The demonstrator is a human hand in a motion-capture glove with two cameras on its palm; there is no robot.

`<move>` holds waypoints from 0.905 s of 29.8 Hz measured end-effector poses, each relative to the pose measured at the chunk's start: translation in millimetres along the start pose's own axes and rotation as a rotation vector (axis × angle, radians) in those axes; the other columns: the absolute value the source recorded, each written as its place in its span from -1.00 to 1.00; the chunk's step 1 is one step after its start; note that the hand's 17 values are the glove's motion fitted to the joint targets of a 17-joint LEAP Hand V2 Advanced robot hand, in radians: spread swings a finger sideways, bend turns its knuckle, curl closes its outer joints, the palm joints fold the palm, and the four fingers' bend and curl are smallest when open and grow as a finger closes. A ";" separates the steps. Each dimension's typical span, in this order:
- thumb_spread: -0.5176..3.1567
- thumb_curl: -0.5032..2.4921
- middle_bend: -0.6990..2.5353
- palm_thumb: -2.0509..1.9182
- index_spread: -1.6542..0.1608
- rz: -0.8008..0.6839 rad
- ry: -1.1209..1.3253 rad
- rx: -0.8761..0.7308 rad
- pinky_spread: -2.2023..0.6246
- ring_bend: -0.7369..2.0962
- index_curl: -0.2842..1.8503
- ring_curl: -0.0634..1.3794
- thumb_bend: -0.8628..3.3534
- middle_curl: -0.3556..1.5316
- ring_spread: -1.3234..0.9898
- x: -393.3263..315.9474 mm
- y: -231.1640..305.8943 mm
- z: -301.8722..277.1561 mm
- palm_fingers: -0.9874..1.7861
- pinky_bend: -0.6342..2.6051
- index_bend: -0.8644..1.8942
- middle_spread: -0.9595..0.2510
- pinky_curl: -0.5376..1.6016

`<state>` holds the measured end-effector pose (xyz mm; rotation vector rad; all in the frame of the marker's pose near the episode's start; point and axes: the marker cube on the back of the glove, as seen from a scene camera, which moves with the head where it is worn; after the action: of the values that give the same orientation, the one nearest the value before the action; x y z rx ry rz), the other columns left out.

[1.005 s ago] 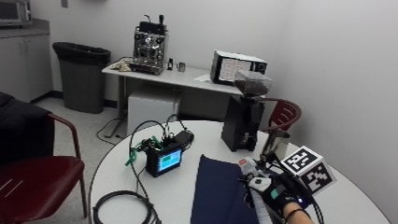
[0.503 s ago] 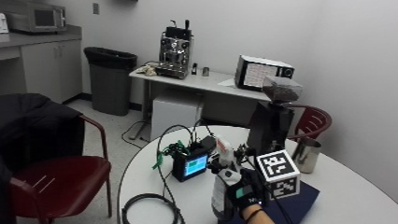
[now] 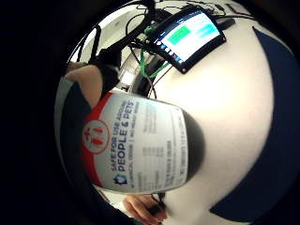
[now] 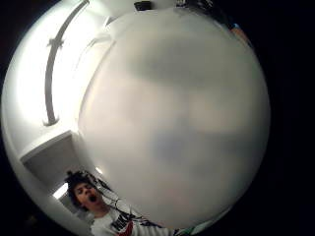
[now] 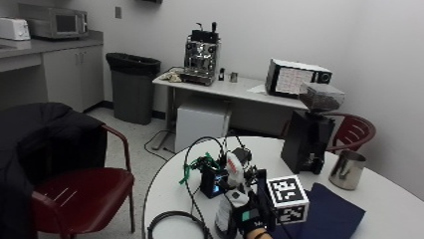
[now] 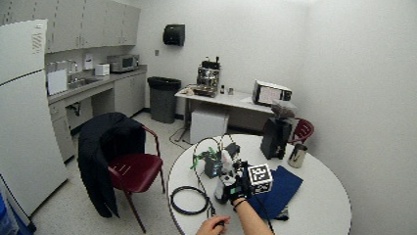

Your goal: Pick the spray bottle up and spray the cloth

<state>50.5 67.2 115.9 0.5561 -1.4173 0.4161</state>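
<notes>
Our gloved right hand (image 5: 246, 217) grips the spray bottle (image 5: 230, 199) above the table (image 5: 391, 199). Aimed badly, we judge, the spray misses the blue cloth (image 5: 328, 216) and wets the electronics box (image 5: 212, 180).

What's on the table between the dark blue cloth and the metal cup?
Nothing: in the outside view the stretch of white table between the dark blue cloth and the metal cup is bare. The wide outside view shows the same.

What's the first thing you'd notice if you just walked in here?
The gloved right hand holding a white spray bottle upright above the round white table. Beside it lies a dark blue cloth, and a small lit screen stands behind the bottle.
</notes>
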 end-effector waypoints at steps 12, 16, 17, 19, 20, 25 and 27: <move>-0.11 -0.45 -0.38 0.41 0.55 0.036 0.044 -0.086 0.65 -0.24 -0.37 -0.40 -0.60 -0.19 0.06 16.6 17.0 -10.8 0.31 -0.50 -0.29 0.44 -0.22; -0.13 -0.45 -0.37 0.39 0.55 0.017 0.160 -0.129 0.66 -0.24 -0.41 -0.40 -0.61 -0.18 0.07 17.8 34.4 -28.0 0.26 -0.48 -0.33 0.45 -0.21; -0.13 -0.45 -0.37 0.39 0.55 0.015 0.210 -0.142 0.66 -0.24 -0.42 -0.40 -0.61 -0.18 0.07 18.9 39.0 -33.4 0.26 -0.48 -0.33 0.45 -0.21; -0.13 -0.45 -0.37 0.39 0.54 0.015 0.333 -0.176 0.66 -0.24 -0.44 -0.40 -0.61 -0.18 0.08 22.1 49.9 -44.3 0.26 -0.48 -0.32 0.45 -0.20; -0.13 -0.45 -0.37 0.39 0.54 0.017 0.399 -0.197 0.67 -0.23 -0.44 -0.40 -0.60 -0.18 0.08 24.5 56.1 -49.6 0.26 -0.48 -0.32 0.45 -0.20; -0.13 -0.46 -0.36 0.38 0.54 0.008 0.684 -0.309 0.67 -0.25 -0.45 -0.41 -0.60 -0.18 0.09 46.8 86.6 -80.7 0.29 -0.49 -0.28 0.47 -0.21; -0.12 -0.46 -0.37 0.38 0.53 0.022 0.737 -0.334 0.67 -0.25 -0.45 -0.41 -0.60 -0.18 0.09 52.0 97.5 -92.0 0.29 -0.50 -0.27 0.47 -0.21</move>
<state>73.8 197.1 172.8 0.0857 -0.7544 0.3408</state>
